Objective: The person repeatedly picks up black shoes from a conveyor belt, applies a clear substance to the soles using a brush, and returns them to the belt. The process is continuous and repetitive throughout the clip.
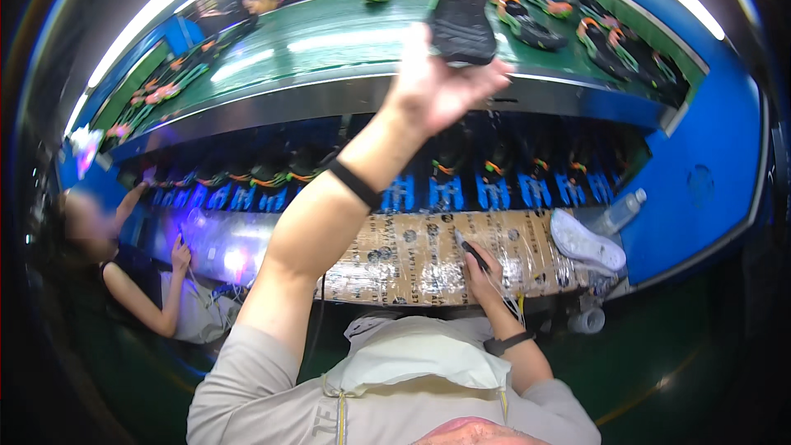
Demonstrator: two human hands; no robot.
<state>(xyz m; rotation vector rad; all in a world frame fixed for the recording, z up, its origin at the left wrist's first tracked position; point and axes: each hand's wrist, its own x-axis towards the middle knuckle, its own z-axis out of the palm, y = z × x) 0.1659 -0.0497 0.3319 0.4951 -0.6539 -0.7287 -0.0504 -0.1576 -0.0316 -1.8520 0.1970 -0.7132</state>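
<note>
Above the green conveyor's (329,41) near edge: left hand (432,86) raised, gripping black shoe (463,12), not yet set down. At bench (404,259) front edge, right hand (480,276) closed round a dark pen-like tool (470,249).

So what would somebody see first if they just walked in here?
Probably the person's left hand raised high, holding a black shoe with an orange-edged collar over the long green conveyor belt carrying more shoes. Lower down, the right hand holds a dark pen-like tool on the brown patterned, plastic-wrapped work board.
</note>
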